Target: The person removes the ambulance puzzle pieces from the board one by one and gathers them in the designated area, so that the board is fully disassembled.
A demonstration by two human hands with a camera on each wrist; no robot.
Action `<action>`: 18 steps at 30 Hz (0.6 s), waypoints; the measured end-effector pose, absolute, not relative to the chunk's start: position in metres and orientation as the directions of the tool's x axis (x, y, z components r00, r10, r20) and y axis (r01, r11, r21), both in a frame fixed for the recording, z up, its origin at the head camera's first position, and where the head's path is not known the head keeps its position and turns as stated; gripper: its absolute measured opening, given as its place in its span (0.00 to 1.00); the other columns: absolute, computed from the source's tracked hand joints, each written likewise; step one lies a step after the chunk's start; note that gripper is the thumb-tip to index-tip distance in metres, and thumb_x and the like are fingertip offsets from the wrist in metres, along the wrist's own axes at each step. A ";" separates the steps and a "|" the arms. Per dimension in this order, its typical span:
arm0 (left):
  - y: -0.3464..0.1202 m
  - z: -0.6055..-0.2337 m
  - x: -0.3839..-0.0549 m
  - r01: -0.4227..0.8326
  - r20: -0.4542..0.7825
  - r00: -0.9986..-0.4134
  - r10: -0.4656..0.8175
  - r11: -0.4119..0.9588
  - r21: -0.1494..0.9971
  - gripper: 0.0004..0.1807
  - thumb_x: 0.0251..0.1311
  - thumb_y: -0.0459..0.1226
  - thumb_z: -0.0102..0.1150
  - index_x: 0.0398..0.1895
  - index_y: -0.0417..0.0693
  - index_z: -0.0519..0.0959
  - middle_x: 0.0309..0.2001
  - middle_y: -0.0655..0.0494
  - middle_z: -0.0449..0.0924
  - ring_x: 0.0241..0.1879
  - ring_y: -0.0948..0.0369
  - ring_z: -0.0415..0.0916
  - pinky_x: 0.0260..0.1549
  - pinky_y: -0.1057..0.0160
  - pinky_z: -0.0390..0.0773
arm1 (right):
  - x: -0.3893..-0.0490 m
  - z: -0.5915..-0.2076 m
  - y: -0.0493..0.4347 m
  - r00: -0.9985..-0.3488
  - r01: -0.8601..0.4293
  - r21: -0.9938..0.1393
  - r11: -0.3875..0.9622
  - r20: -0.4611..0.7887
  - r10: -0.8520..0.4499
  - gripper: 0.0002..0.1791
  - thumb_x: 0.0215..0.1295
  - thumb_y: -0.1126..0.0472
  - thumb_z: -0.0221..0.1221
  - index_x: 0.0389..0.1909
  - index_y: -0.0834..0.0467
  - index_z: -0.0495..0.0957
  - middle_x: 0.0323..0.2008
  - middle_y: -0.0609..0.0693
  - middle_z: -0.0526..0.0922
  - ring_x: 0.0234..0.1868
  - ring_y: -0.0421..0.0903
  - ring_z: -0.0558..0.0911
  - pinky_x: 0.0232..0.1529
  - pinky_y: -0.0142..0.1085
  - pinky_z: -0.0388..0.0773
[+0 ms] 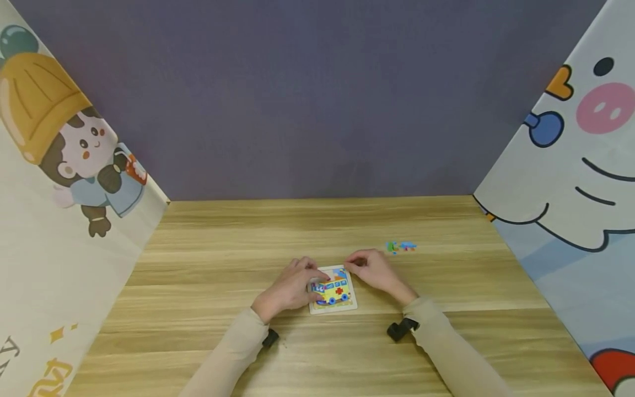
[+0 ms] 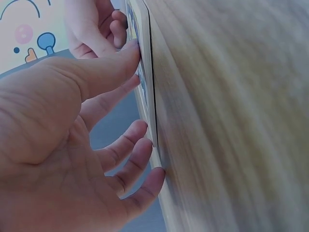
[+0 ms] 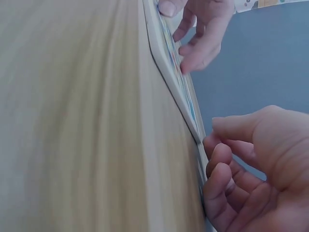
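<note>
Nearest the left-wrist camera, a bare left hand (image 2: 63, 150), neither clenched nor wrapped around anything: thumb and forefinger set apart on a flat square picture puzzle with a pale rim (image 1: 339, 307), remaining fingers relaxed and spread near its edge. Beneath those two fingertips, partly covered by them, a printed yellow van (image 1: 329, 293) with blue wheels and a red cross (image 1: 339, 290). Across from these fingertips, just beside the puzzle's far right corner, a bare right hand (image 1: 374, 270), curled inward, thumb tip close to forefinger tip. Cannot tell from these views about anything pinched between them, nor about contact with the corner. Farther forward and rightward of the right fingers, well apart from the puzzle, two neighbouring little clusters: mostly green bits (image 1: 392, 246) and mostly light blue bits (image 1: 408, 244). Back from the fingers, a small black device (image 1: 270, 337) at the left wrist, another black device (image 1: 397, 331) at the right, then a beige left sleeve (image 1: 233, 342) and matching right sleeve (image 1: 446, 336). Under all the fingers, a streaked light-brown wood-grain table (image 1: 198, 275). Well ahead of the fingers, a plain dark blue-grey panel (image 1: 317, 99); far left of them, a cartoon figure in a mustard-yellow hat (image 1: 44, 105); far right, a white cartoon animal with a round pink snout (image 1: 606, 108).
</note>
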State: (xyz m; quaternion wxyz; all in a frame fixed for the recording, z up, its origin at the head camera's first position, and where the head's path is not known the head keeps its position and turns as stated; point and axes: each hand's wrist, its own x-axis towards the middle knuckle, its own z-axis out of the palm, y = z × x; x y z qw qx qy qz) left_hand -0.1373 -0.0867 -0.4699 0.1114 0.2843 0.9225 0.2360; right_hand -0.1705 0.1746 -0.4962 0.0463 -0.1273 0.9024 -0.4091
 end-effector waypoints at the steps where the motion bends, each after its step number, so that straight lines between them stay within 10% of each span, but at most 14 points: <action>1: -0.087 -0.470 -0.137 0.471 -0.073 -0.814 0.577 0.728 0.498 0.24 0.62 0.43 0.77 0.62 0.56 0.86 0.63 0.49 0.76 0.60 0.50 0.70 0.62 0.45 0.74 | -0.171 -0.496 0.172 -0.961 -0.191 -0.753 0.630 0.014 -0.275 0.07 0.71 0.55 0.68 0.43 0.53 0.91 0.38 0.45 0.91 0.39 0.40 0.84 0.44 0.36 0.81; 18: -0.086 -0.471 -0.139 0.464 -0.082 -0.815 0.573 0.732 0.498 0.28 0.57 0.49 0.80 0.62 0.57 0.86 0.64 0.49 0.75 0.62 0.49 0.69 0.65 0.43 0.73 | -0.168 -0.489 0.145 -0.978 -0.080 -0.677 0.731 -0.088 -0.188 0.13 0.63 0.45 0.74 0.31 0.49 0.85 0.21 0.45 0.79 0.21 0.42 0.71 0.24 0.33 0.66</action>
